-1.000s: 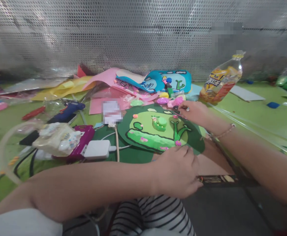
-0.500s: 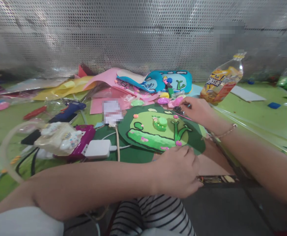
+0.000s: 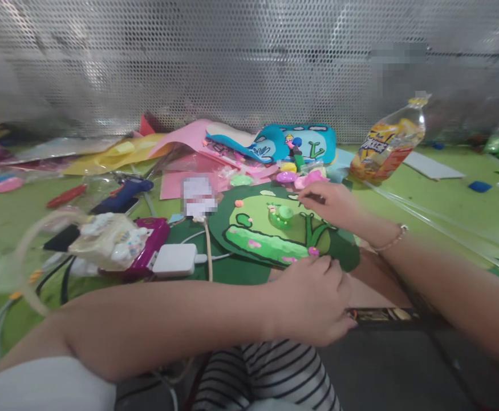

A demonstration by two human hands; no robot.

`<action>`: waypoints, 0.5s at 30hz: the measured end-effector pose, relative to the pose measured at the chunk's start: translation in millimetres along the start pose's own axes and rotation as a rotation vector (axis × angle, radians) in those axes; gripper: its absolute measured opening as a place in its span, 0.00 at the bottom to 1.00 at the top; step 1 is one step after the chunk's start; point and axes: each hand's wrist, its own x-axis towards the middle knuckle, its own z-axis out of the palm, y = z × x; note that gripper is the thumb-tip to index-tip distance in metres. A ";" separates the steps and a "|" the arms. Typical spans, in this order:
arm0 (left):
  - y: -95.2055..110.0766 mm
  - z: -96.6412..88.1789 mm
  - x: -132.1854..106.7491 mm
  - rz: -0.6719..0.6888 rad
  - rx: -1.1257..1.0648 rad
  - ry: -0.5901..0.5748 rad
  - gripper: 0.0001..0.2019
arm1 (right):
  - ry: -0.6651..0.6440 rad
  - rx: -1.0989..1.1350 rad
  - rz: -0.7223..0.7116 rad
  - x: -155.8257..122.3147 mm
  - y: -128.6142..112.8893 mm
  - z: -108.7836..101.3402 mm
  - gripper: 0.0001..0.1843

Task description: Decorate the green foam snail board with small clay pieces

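A dark-green craft board (image 3: 344, 251) lies before me, with a light-green scene of a snail (image 3: 281, 214), a green plant (image 3: 316, 231) and a textured grass strip (image 3: 262, 242) with pink spots. My left hand (image 3: 311, 299) rests palm down over the board's near edge, fingers loosely bent and thumb held apart; its fingertips are hidden. Over the board's upper right, my right hand (image 3: 335, 208) has thumb and forefinger pinched together. Whatever they hold, if anything, is too small to make out. Pink clay (image 3: 311, 178) lies just behind that hand.
A tilted snack-labelled bottle (image 3: 388, 142) stands at the right rear. To the left are a white charger (image 3: 175, 260), a purple box (image 3: 157, 242), cables and a blue glue gun (image 3: 123, 194). Blue craft pieces (image 3: 326, 137) and coloured sheets lie along the perforated metal wall (image 3: 232, 57).
My right hand has moved left and nearer, from the small dark items beside the pink clay to above the board's upper right. My left hand keeps its place.
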 end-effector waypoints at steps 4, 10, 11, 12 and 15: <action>1.3 -0.5 0.3 0.009 -0.001 0.003 0.25 | 0.039 0.056 -0.004 -2.4 -8.5 3.8 0.09; 2.5 -1.4 0.3 -0.013 0.021 0.013 0.24 | -0.013 0.535 0.300 13.9 -22.2 -2.6 0.11; 2.3 -2.3 0.6 -0.012 0.021 0.012 0.24 | -0.054 0.543 0.320 20.2 -22.4 -2.9 0.11; 2.1 -3.4 0.9 -0.009 0.022 0.011 0.24 | -0.090 0.519 0.334 27.5 -21.7 -2.1 0.10; 1.5 -6.5 1.4 -0.001 0.034 0.007 0.22 | -0.141 0.453 0.280 50.4 -13.4 8.4 0.07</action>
